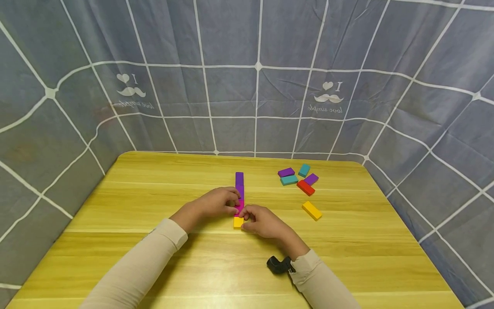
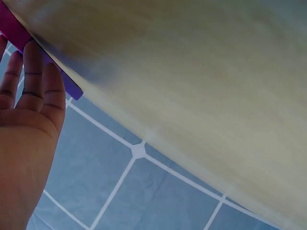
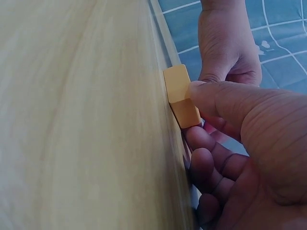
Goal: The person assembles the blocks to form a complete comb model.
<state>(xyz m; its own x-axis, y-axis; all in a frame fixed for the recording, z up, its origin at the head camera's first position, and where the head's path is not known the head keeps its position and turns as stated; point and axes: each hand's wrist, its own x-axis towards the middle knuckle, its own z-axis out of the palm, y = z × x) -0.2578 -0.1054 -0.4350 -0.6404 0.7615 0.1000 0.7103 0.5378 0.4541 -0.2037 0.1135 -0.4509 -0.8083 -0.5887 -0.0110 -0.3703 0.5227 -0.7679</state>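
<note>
A straight row of blocks runs away from me on the table: a yellow block (image 1: 238,223) nearest, then a magenta block (image 1: 241,205), then a purple block (image 1: 240,191) and another purple block (image 1: 239,178) farthest. My right hand (image 1: 264,222) pinches the yellow block at its right side; in the right wrist view the thumb (image 3: 211,98) lies on that yellow block (image 3: 183,96). My left hand (image 1: 216,202) rests against the row's left side near the magenta and purple blocks. In the left wrist view its fingers (image 2: 32,76) are fairly straight along them.
To the right lie a loose yellow block (image 1: 311,210), a red block (image 1: 305,187), two teal blocks (image 1: 289,180) and two purple blocks (image 1: 286,172). A grey curtain with white lines (image 1: 231,94) stands behind the wooden table (image 1: 154,180). A black device (image 1: 278,265) sits at the right wrist.
</note>
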